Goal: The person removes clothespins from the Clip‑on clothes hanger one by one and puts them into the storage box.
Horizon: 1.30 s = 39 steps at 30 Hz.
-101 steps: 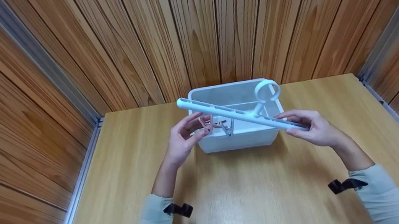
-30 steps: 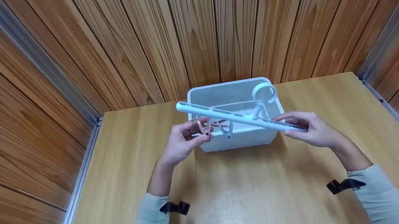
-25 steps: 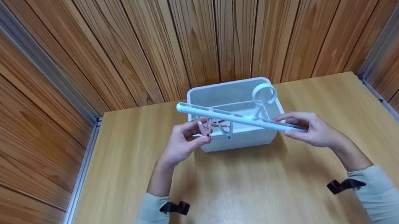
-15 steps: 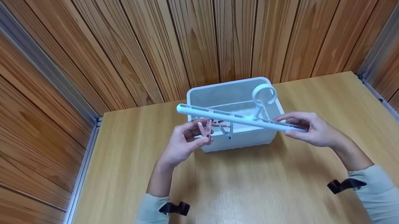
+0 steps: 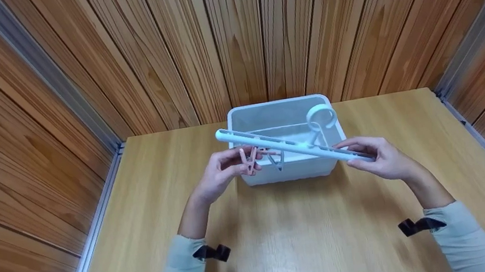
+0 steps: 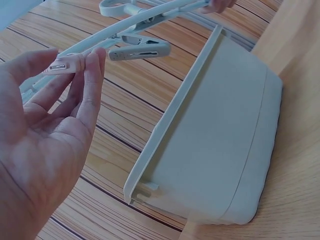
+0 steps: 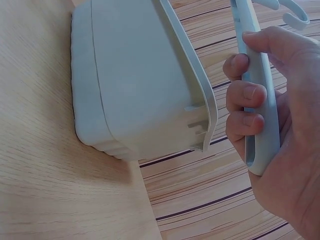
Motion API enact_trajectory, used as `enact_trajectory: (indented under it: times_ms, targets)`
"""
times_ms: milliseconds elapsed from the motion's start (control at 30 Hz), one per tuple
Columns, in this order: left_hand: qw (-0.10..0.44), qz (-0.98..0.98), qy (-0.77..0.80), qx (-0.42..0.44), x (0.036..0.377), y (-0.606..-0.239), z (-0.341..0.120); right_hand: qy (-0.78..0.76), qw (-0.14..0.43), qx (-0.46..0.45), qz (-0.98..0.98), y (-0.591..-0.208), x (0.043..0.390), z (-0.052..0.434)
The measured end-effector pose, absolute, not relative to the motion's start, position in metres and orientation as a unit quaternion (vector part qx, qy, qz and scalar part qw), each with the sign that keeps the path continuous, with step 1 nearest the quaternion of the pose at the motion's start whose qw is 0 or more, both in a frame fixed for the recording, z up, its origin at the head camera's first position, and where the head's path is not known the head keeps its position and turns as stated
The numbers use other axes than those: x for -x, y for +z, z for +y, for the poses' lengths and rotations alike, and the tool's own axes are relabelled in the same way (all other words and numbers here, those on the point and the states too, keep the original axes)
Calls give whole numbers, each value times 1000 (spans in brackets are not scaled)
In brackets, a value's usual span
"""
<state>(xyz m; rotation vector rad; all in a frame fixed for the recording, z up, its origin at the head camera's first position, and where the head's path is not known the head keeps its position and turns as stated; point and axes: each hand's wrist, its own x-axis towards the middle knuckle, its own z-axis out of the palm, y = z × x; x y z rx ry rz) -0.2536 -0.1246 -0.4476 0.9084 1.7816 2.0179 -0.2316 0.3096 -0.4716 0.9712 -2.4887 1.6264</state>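
The right hand [image 5: 384, 159] grips one end of the white clip hanger [image 5: 290, 145], held tilted above the white bin [image 5: 291, 171] on the bench [image 5: 284, 243]. The left hand [image 5: 219, 176] pinches a pink clip [image 5: 248, 160] hanging beneath the bar. Since earlier, the hanger has barely shifted; the pinch stays. No writing is readable.

a small staged recording booth rather than a lived-in room. wood-grain panelled walls [image 5: 239, 38] fill the whole upper half of the head view and close in on three sides, left, back and right. grey metal strips [image 5: 47, 77] run down the corners at upper left and upper right. a light wooden table [image 5: 311, 230] fills the lower half, fitted wall to wall. black straps [image 5: 213, 252] on both pale sleeves at the bottom hold the wrist cameras.
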Motion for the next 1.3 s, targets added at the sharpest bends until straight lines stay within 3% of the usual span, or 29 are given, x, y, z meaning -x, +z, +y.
enact_trajectory:
  times_ms: [467,1300]
  targets:
    - [116,668,666,-310,252,-451,-123,519,-1,-303,-800,-471,231,309]
    - [-23,670,669,-322,243,-449,-104,547,-2,-312,-777,-478,232,301]
